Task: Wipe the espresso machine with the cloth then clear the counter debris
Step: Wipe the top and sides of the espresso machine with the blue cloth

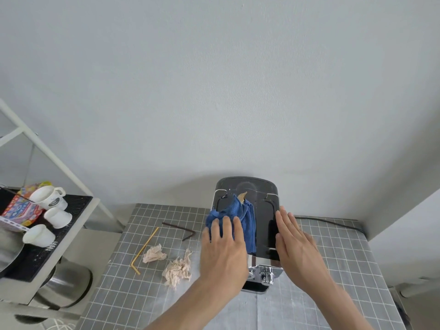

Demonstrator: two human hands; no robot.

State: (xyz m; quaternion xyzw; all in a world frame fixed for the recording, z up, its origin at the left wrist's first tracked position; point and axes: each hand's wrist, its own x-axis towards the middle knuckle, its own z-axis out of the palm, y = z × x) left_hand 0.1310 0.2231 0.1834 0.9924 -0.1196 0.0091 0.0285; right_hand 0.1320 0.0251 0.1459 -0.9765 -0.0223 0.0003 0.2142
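Two hands rest on the espresso machine (260, 217) at lower centre: the left hand (222, 248) presses the blue cloth (240, 215) flat on its top, fingers spread; the right hand (295, 244) lies open along its right edge. Crumpled tissues (177, 270) and what look like straws (145, 248) lie lower left on the counter (333, 258).

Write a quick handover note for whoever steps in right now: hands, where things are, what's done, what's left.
Left hand: flat, pressing the blue cloth onto the espresso machine top.
Right hand: open, flat against the machine's right side, steadying it.
Done: wiping under way; a brown scrap sits on top beyond the cloth.
Left: finish wiping, then clear the counter: two crumpled tissues, yellow straw, brown straw.
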